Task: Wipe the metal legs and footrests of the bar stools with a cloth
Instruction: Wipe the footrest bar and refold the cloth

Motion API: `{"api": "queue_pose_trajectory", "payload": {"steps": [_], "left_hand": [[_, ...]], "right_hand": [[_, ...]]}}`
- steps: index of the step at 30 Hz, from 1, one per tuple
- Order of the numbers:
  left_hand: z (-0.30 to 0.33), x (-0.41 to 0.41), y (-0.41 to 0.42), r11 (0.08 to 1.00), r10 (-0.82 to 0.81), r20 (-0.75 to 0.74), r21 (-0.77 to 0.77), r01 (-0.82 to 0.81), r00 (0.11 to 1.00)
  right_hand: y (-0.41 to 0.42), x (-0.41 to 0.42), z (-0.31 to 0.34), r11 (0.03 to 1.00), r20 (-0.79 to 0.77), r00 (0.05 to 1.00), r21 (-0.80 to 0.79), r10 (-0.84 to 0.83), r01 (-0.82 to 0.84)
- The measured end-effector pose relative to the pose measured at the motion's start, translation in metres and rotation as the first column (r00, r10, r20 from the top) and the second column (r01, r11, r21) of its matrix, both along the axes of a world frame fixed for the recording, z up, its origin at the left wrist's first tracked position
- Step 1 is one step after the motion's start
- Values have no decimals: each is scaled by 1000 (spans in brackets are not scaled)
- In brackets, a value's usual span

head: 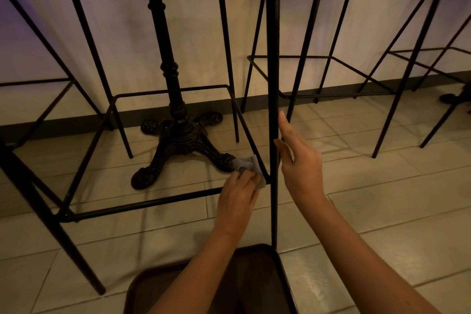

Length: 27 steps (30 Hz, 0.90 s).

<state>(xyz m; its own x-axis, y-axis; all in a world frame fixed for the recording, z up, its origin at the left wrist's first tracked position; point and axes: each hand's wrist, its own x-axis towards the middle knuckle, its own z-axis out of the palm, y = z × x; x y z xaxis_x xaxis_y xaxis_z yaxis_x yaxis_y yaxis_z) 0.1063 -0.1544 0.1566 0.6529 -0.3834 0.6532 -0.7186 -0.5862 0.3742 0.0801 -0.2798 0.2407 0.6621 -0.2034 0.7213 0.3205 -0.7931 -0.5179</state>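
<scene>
Item: small grey crumpled cloth (246,164). We held it in our left hand (238,191), fingers curled round it, the grip closed on the fabric and pressing it against the thin black metal footrest rail (142,203) at the near right corner of the closest stool, where the rail met the leg.

Item: tall slender black metal stool leg (273,58). It ran upright through the middle of the view. Our right hand (300,158) lay against it with fingers straight and the thumb at the leg's near side; that grip was open and held nothing, only steadying the leg.

Item: ornate black cast-iron table base (178,140), standing on the pale tiled floor (382,211) inside the footrest frame, one foot just beside the cloth.

Item: further black wire-frame stools (331,58), to the right and left along the pale wall.

Item: dark brown rounded tray-like object (257,262) at the bottom edge, partly hidden by our forearms; what it was we could not tell.

Handling note, as judgement: the corner joint probably gathered the most grime, so we thought the cloth best wrapped fully round the rail and drawn along its length with even pressure, then turned up the leg. The steadying hand ought to stay on the leg so the light frame would not scrape or tip.
</scene>
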Motion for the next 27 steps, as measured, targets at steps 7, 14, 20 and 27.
{"api": "queue_pose_trajectory", "payload": {"steps": [7,14,20,27], "left_hand": [[1,-6,-11,998,13,-76,-64,-18,997],[4,-3,2,1000,6,-24,-16,-6,1000],[0,-1,13,999,25,36,-25,-25,999],[-1,3,16,997,-29,143,74,18,989]], "right_hand": [[4,-6,-7,999,17,999,-23,32,-31],[11,-4,-15,994,-11,1000,-105,-9,8],[13,-6,-15,994,-28,999,-108,-29,26],[15,-5,-16,996,-14,999,-80,-41,40]]}}
